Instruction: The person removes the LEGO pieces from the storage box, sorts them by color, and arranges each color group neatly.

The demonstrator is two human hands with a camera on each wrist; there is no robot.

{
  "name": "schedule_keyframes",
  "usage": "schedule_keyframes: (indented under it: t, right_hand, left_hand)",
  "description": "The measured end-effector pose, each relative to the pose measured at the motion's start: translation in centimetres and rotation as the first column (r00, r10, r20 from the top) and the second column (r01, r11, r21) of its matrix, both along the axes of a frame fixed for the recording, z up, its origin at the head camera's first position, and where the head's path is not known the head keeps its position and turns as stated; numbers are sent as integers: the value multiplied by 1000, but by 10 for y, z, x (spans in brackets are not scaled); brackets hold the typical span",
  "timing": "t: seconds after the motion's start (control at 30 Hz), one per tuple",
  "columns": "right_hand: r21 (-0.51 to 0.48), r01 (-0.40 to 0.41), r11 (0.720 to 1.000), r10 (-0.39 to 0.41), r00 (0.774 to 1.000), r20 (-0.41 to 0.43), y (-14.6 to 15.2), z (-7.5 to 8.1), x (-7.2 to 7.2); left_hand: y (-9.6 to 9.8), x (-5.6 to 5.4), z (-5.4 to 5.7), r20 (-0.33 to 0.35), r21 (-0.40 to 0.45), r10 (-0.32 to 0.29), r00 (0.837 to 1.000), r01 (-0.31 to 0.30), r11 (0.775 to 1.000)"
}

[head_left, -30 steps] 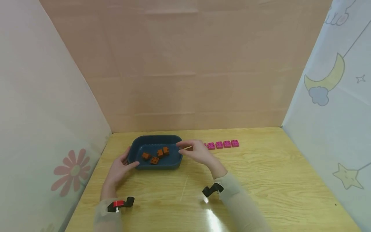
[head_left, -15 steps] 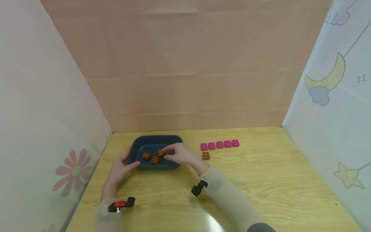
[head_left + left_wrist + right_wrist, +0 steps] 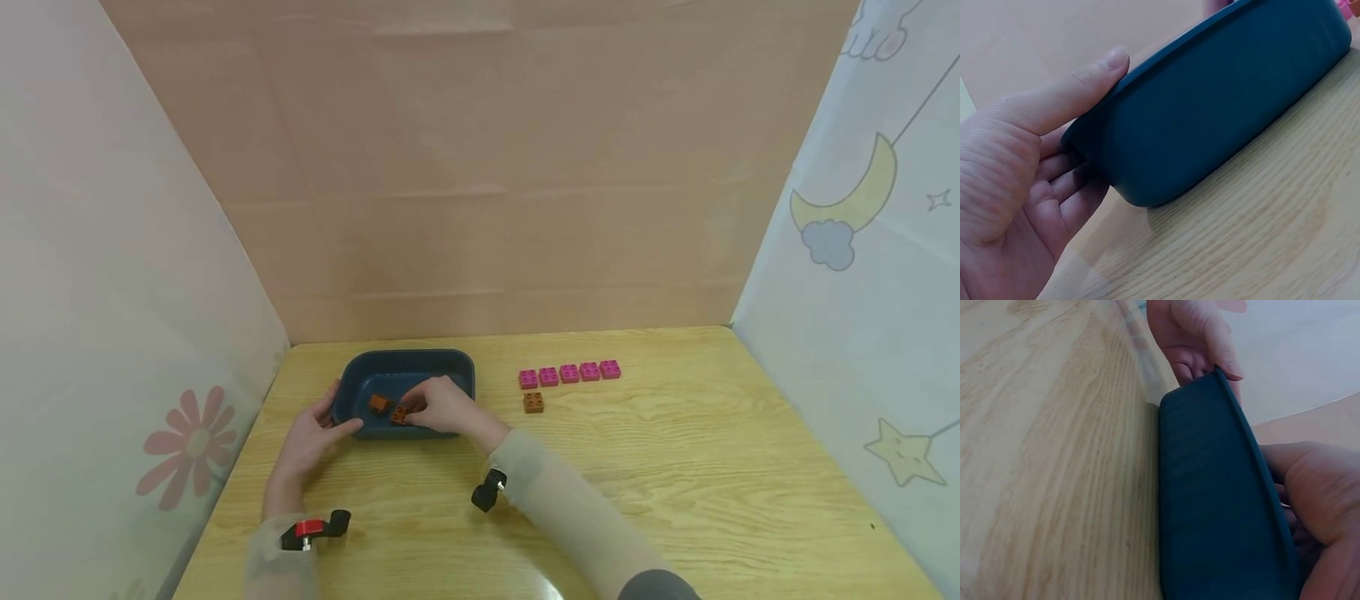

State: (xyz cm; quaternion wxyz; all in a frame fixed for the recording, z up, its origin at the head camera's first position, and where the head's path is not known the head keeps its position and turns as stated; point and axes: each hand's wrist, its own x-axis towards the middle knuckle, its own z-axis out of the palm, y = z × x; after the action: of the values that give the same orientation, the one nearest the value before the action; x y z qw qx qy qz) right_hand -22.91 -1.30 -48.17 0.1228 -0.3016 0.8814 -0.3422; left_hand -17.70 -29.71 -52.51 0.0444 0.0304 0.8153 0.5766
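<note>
My left hand (image 3: 311, 433) grips the left end of a dark blue tray (image 3: 405, 433), its thumb over the rim; the left wrist view shows the fingers against the outer wall. Inside the tray, my right hand (image 3: 442, 406) has its thumb and fingers curled at an orange-brown toy building brick (image 3: 399, 414). Another orange-brown brick (image 3: 379, 403) lies just left of it. Whatever is under the right palm is hidden. In the right wrist view, the tray wall (image 3: 1216, 494) covers the fingertips.
A row of several pink building bricks (image 3: 569, 373) lies on the wooden table (image 3: 675, 467) right of the tray. One orange-brown brick (image 3: 533, 402) sits in front of the row's left end. A pink-beige backdrop (image 3: 487, 208) rises behind the table.
My right hand has moved left and down into the tray, uncovering the table's orange-brown brick. The two right-hand bricks in the tray are out of sight. The left hand stays put.
</note>
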Motion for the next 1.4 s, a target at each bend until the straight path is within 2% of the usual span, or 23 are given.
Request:
schedule_keyframes:
  t: [0.47,0.7,1.13,1.4]
  right_hand:
    - [13,56,998,-56,998,-7,-5,-3,-1]
    - [80,63,995,-58,997,-54,-13,-2,-3]
    - [157,100,983,-97,995,-24,-21,-5,-7]
    - [165,117,979,-120,993,4,-22,-7,-5]
  left_hand:
    - [0,-1,1,-2,21,4,1000,-4,1000]
    - [-2,-1,0,3,47,4,1000,-4,999]
    - [-1,-1,1,17,24,-3,1000,3,1000]
    - [-1,-1,0,25,10,-1,1000,1,1000]
